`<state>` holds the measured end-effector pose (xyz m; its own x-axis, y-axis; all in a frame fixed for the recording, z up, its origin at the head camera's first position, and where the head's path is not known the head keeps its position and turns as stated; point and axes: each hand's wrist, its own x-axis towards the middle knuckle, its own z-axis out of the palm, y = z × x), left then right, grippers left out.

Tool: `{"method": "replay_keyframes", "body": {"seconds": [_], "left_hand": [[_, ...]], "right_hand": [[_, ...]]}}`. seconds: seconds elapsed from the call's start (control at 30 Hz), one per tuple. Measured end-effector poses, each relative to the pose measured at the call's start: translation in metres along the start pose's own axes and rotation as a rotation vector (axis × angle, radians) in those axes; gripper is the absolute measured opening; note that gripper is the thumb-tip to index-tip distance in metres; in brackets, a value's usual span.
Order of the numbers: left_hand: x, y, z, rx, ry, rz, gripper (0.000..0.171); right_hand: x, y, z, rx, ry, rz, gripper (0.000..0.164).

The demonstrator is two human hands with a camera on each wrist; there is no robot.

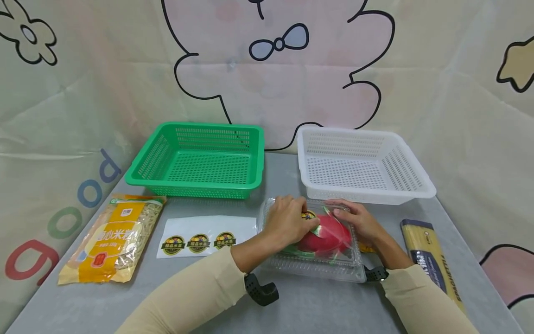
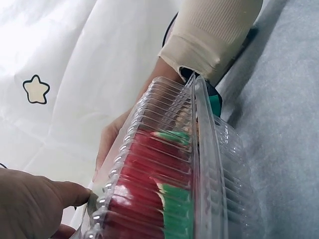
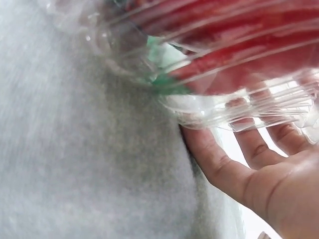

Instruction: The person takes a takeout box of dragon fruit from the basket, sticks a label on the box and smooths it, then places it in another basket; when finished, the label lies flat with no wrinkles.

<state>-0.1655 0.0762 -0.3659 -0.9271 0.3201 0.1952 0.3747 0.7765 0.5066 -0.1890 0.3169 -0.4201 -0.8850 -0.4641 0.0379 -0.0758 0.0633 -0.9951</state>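
A clear plastic clamshell box [image 1: 271, 262] sits on the table at centre right, a red dragon fruit with green scales [image 1: 327, 236] inside. On its lid is a round dark and gold sticker [image 1: 308, 215], partly covered by my left hand [image 1: 288, 220]. That hand presses on the lid, and its thumb [image 2: 75, 193] touches the top in the left wrist view. My right hand [image 1: 360, 220] holds the box's right side, fingers [image 3: 212, 154] against the ribbed plastic. To the left lies a white sheet [image 1: 183, 225] with three similar stickers.
Behind stand a green basket [image 1: 196, 192] and a white basket [image 1: 354, 195]. A yellow-labelled bag [image 1: 112, 239] lies at the left table edge. On the right is a pack of spaghetti [image 1: 431, 260]. Something yellow [image 1: 367, 248] shows partly beside the box, under my right hand.
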Motion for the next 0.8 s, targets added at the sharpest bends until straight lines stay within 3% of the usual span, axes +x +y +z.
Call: {"method": "replay_keyframes", "body": {"seconds": [0.37,0.6,0.8], "left_hand": [[0.008,0.000,0.002,0.121,-0.021,-0.046,0.046],[0.011,-0.004,0.001,0.092,-0.016,-0.063,0.043],[0.012,-0.008,0.000,0.077,0.006,-0.037,0.035]], "right_hand": [[0.000,0.002,-0.003,-0.004,-0.042,-0.037,0.036],[-0.001,0.002,-0.003,-0.007,-0.045,-0.041,0.037],[-0.002,0.002,-0.003,-0.001,-0.042,-0.018,0.040]]}}
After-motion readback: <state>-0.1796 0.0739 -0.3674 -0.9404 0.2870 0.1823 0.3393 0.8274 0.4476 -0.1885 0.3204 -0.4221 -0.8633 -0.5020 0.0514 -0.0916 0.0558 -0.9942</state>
